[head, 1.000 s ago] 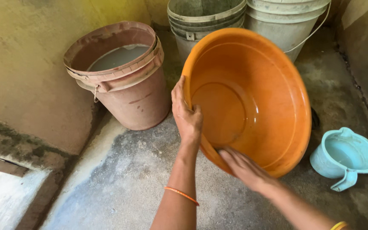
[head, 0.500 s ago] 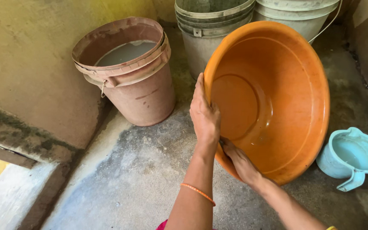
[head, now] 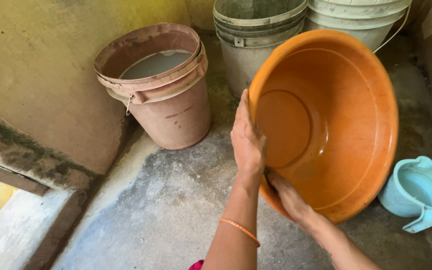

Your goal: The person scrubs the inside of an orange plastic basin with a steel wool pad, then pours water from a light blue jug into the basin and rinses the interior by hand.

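hands [head: 266, 170] grip basin [head: 346, 125] rim, bucket [head: 161, 90] nr

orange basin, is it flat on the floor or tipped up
Tipped up. The orange basin stands on edge, its inside facing the camera, with the left hand on its rim and the right hand under the lower edge.

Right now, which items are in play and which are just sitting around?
In play: orange basin, tilted on edge, left hand on its rim, right hand at its lower edge.
Sitting around: pink bucket holding water, grey buckets, white buckets, blue jug.
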